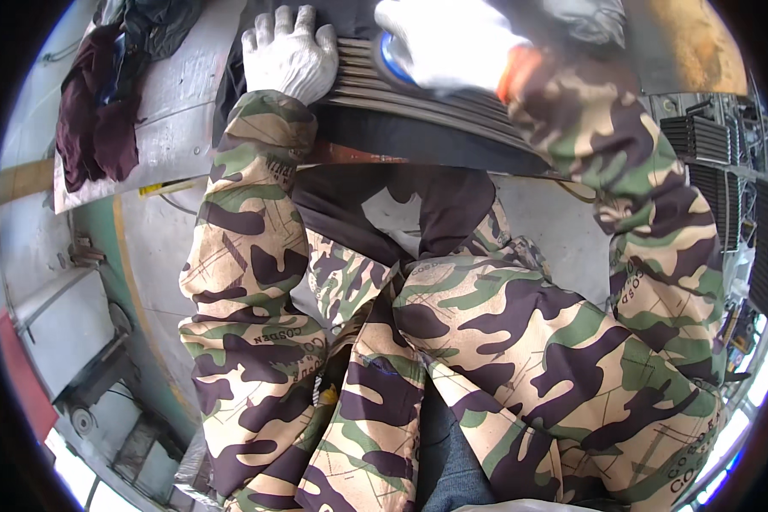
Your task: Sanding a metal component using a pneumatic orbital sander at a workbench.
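Observation:
A row of thin metal rods [452,109] lies side by side on a dark cloth [358,128] at the table's near edge. My left hand [290,60], in a white knitted glove, rests flat at the rods' left end with its fingers spread. Over the rods' middle is my right hand [452,43], gloved in white with an orange cuff and smeared by motion. It grips a blue-edged object [392,58], mostly covered by the glove, so its kind does not show.
On the grey metal tabletop [175,111] at left lie a maroon cloth [102,111] and a dark garment [158,26]. A tan board [700,51] is at the far right. Beyond my right arm, a rack [700,141] holds dark bars. White machinery [68,333] stands at lower left.

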Motion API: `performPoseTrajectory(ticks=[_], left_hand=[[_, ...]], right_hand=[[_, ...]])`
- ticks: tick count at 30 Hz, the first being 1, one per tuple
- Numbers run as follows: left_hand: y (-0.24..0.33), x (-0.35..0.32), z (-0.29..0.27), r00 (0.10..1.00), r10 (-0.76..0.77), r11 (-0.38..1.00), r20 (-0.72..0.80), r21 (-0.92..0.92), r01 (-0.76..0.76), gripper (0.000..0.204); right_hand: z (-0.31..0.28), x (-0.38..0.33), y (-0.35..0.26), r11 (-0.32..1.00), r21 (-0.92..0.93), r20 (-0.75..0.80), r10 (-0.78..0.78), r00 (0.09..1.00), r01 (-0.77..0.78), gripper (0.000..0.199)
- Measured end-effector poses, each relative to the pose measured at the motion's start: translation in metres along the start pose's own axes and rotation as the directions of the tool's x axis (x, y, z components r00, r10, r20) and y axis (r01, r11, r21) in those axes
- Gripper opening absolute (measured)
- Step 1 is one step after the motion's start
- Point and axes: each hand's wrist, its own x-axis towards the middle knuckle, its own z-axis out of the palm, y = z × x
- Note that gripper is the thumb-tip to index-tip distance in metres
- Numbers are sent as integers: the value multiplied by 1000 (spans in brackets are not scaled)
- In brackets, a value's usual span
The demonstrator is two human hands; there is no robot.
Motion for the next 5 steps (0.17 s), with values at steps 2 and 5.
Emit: performPoseTrajectory(ticks=[2, 5], left_hand=[[-1, -1, 5, 996, -16, 1000, -90, -23, 14, 31], [-2, 2, -5, 995, 55, 998, 79, -26, -53, 38]], right_hand=[[-9, 1, -6, 999, 21, -6, -36, 999, 36, 25], [2, 24, 7, 998, -34, 1, 61, 998, -61, 28]])
